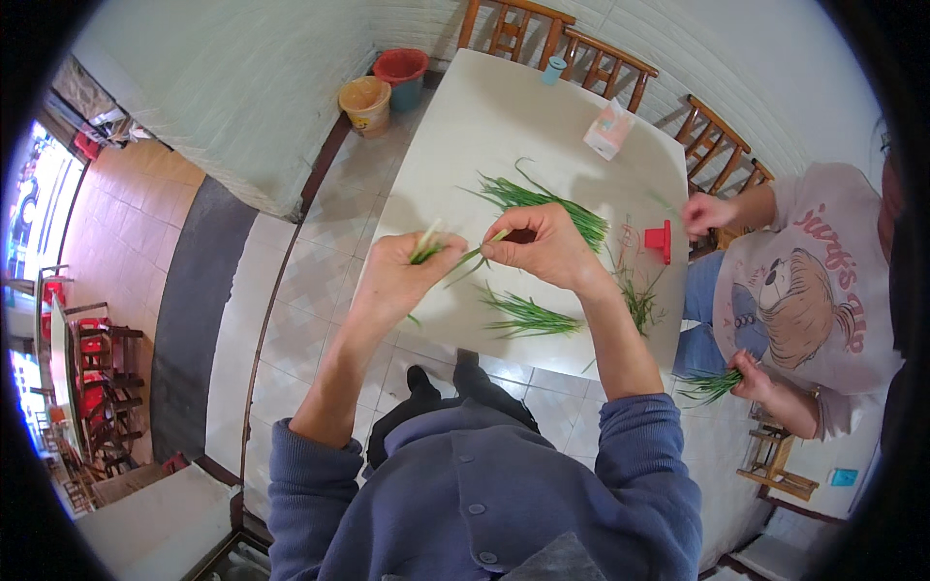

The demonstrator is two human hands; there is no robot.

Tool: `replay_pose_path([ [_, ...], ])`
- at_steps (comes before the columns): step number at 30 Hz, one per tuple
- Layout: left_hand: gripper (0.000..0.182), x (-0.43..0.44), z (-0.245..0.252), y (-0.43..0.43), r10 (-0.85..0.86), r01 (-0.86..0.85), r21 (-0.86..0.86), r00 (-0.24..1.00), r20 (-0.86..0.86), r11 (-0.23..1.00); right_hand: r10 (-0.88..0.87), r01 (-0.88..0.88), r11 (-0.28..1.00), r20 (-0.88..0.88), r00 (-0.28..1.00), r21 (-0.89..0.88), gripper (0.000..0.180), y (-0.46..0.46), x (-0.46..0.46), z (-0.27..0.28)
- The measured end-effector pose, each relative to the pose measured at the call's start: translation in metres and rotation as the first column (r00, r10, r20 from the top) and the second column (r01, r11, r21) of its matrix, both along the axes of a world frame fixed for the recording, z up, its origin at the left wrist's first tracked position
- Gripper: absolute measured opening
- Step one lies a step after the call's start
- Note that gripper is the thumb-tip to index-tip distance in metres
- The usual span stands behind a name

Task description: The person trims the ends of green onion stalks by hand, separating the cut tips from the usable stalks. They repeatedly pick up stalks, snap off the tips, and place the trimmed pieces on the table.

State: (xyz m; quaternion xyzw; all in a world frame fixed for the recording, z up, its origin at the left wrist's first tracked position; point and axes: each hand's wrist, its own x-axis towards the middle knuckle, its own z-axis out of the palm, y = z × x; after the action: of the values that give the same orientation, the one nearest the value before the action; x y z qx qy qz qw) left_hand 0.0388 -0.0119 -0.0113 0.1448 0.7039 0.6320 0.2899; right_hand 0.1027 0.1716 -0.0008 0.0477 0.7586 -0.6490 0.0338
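My left hand (407, 272) is closed around a small bunch of green chives (427, 250), their pale ends sticking up. Between the thumb and forefinger of my right hand (541, 243) is a thin chive stalk (472, 256), which stretches toward my left hand. Beyond my right hand a larger pile of chives (538, 200) lies on the white table (450, 152). A smaller pile (530, 316) lies nearer to me, below my right hand. Loose, thin scraps of greens (639, 298) are scattered to the right of my right forearm.
At the right a co-worker (799, 290) holds chives (708, 385) in one hand. A red plastic object (658, 242) stands by the table's right edge. Farther back are a tissue pack (609, 131) and a blue cylinder (554, 70). Wooden chairs (610, 62) line the wall; buckets (365, 105) stand at the left.
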Motion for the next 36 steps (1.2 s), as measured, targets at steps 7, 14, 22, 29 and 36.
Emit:
replay_pose_path([
  [7,0.011,0.003,-0.012,-0.015,-0.122,0.121,-0.036,0.992,-0.028,0.992,0.059,-0.058,0.998,0.059,0.997,-0.017,0.009,-0.014,0.002,-0.008],
  [14,0.008,0.002,-0.010,-0.015,-0.088,0.086,-0.024,0.993,-0.073,0.996,0.035,-0.031,0.992,0.027,0.999,-0.120,0.010,-0.016,0.013,-0.013],
  [22,0.008,0.003,-0.004,-0.005,-0.098,0.098,-0.006,0.993,-0.062,0.995,0.017,-0.002,0.945,0.043,0.999,-0.327,0.003,-0.004,0.030,-0.017],
  [29,0.011,0.005,-0.002,0.001,-0.118,0.112,-0.151,0.992,-0.031,0.982,-0.330,0.329,0.855,0.069,0.941,-0.401,0.003,0.040,0.075,-0.033],
  [36,0.012,-0.004,-0.017,-0.004,-0.155,0.151,0.038,0.974,0.167,0.988,-0.781,0.782,0.604,0.077,0.619,-0.156,0.006,0.120,0.172,-0.070],
])
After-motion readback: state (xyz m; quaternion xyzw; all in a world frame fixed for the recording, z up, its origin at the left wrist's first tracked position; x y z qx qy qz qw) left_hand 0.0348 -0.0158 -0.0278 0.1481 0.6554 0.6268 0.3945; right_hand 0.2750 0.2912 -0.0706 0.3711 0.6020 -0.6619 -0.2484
